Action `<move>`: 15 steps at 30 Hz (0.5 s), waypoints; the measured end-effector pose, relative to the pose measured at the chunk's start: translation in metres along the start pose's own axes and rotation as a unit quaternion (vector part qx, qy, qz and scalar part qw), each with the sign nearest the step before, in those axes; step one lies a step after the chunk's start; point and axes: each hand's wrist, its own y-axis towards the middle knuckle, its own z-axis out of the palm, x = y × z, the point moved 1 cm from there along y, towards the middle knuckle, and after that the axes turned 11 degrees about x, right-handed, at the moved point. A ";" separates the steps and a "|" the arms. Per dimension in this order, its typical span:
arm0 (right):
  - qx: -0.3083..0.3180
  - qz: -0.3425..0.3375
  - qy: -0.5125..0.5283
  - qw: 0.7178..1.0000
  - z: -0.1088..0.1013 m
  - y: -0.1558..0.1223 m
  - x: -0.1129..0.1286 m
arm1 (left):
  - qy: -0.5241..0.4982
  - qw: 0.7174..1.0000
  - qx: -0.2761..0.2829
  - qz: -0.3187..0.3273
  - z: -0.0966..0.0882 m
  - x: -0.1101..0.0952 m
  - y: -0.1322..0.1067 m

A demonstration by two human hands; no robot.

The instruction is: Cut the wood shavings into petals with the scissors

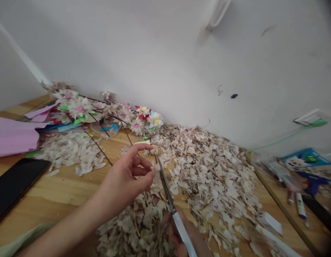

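My left hand (129,173) is raised over the wooden table (55,189), thumb and fingers pinched on a small pale husk piece (155,167). My right hand (185,239) shows only partly at the bottom edge, wrapped round the handle of silver scissors (170,203). The scissor blades point up and end right at the pinched piece. Below both hands lies a heap of pale dried husk petals (208,171).
A bunch of handmade flowers on thin dark stems (106,114) lies along the white wall. A second petal pile (71,151), pink paper (12,137) and a dark phone (15,184) sit at left. Glue gun (314,182) and pens (299,205) crowd the right side.
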 end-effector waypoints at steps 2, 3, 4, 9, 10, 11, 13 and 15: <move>0.011 0.037 0.056 0.998 0.002 0.000 0.003 | -0.003 1.000 0.002 -0.001 0.000 0.000 0.000; 0.015 0.041 0.059 0.997 0.002 -0.001 0.003 | -0.004 1.000 0.003 -0.001 0.000 0.000 0.000; 0.011 0.034 0.049 0.998 0.002 -0.002 0.003 | -0.003 1.000 0.003 -0.001 0.000 -0.001 0.000; -0.047 -0.076 -0.012 0.996 -0.005 -0.006 -0.010 | -0.008 1.000 -0.008 -0.003 0.000 -0.002 0.000; -0.046 -0.090 -0.018 0.995 -0.006 -0.006 -0.012 | -0.009 1.000 -0.012 -0.003 0.000 -0.002 0.000; -0.042 -0.096 -0.018 0.994 -0.007 -0.006 -0.013 | -0.009 1.000 -0.015 -0.002 -0.001 -0.002 0.000; -0.034 -0.095 -0.008 0.995 -0.008 -0.005 -0.014 | -0.003 1.000 -0.020 0.000 -0.002 -0.001 0.001; -0.031 -0.107 0.012 0.994 -0.007 -0.002 -0.013 | 0.009 1.000 -0.018 0.000 -0.004 0.001 0.002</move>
